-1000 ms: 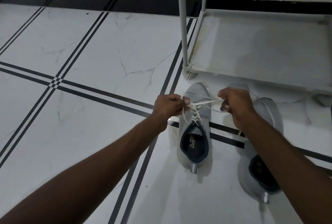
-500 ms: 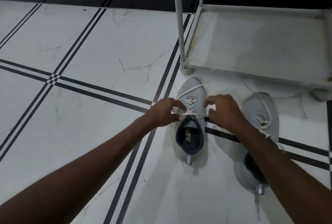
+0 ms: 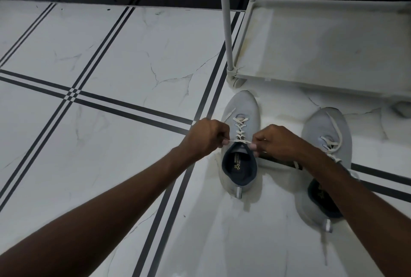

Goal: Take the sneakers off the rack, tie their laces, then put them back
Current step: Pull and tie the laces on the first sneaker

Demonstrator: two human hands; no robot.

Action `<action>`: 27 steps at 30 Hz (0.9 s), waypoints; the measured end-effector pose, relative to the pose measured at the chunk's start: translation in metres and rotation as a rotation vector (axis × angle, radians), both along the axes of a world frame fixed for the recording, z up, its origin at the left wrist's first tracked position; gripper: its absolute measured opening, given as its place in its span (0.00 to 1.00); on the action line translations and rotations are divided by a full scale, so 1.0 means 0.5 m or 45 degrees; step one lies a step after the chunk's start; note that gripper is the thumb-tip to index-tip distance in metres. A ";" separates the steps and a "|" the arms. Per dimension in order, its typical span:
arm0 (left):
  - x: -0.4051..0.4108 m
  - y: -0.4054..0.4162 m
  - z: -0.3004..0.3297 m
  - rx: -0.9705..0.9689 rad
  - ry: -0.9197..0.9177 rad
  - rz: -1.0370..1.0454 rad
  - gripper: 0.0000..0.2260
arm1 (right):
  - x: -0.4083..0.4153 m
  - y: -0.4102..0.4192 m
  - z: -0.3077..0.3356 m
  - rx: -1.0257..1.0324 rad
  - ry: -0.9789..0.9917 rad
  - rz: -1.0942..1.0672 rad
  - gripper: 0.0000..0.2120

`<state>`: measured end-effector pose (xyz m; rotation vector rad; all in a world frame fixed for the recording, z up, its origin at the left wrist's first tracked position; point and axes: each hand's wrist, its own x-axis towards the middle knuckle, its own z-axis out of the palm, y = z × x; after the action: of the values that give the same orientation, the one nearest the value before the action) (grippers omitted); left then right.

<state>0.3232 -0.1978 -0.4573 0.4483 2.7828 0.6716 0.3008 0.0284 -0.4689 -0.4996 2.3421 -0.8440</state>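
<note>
Two light grey sneakers with dark blue linings stand on the tiled floor, toes pointing away from me. The left sneaker (image 3: 241, 110) lies between my hands. My left hand (image 3: 206, 135) pinches one end of its white lace (image 3: 241, 127) at the shoe's left side. My right hand (image 3: 275, 141) pinches the other end at the right side, and the lace runs taut across the tongue between them. The right sneaker (image 3: 327, 127) sits further right with loose laces, its heel part hidden under my right forearm.
A white shoe rack (image 3: 322, 43) stands at the upper right, its bottom shelf bare, its front corner post (image 3: 226, 21) just beyond the left sneaker's toe. The white marble floor (image 3: 111, 54) has black stripe lines, and a dark skirting runs along the wall.
My hands have come closer to me and down to the shoe's collar, pulling the lace ends tight across the top eyelets. The view has shifted slightly.
</note>
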 end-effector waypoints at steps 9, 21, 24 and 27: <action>0.052 -0.038 -0.058 0.127 -0.251 0.322 0.07 | 0.023 0.037 -0.053 0.050 -0.030 -0.096 0.20; 0.028 -0.126 0.008 0.567 -0.876 0.394 0.07 | -0.018 0.056 0.036 -0.041 -0.555 -0.134 0.13; 0.011 -0.135 0.041 0.809 -1.009 0.396 0.09 | -0.024 0.064 0.069 -0.315 -0.736 -0.230 0.11; -0.006 -0.114 0.061 1.105 -1.058 0.464 0.05 | -0.026 0.063 0.072 -0.617 -0.864 -0.369 0.10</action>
<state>0.3201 -0.2547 -0.4268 -0.2013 1.6876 1.6787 0.2878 0.0600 -0.4330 -0.0291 1.5963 -1.4630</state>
